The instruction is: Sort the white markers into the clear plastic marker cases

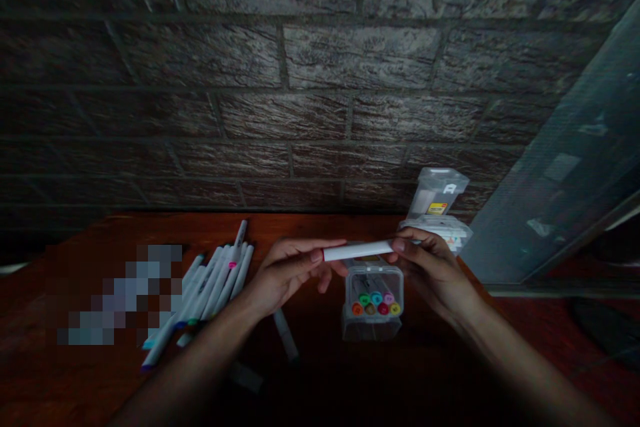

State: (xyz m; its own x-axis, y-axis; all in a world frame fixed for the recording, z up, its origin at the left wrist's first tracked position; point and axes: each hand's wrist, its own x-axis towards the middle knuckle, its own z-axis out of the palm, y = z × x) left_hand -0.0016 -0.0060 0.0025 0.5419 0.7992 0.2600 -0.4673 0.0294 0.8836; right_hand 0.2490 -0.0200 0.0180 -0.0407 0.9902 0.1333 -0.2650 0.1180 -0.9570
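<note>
A white marker (357,251) is held nearly level between my two hands. My left hand (295,267) pinches its red-ringed end between thumb and fingers. At the other end, my right hand (430,260) grips the marker with thumb and fingertips. Just below it stands a clear plastic marker case (373,330), with several markers (376,300) inside showing orange, green, blue, pink, red and yellow ends. Left of my left hand, a pile of white markers (213,287) lies on the wooden table (295,223).
Behind the table rises a stone-block wall (287,113). Clear plastic boxes (435,193) stand at the back right, beside a grey panel (555,167). Loose markers (286,335) lie in shadow near the front. A blurred-out patch (120,297) covers the far left of the table.
</note>
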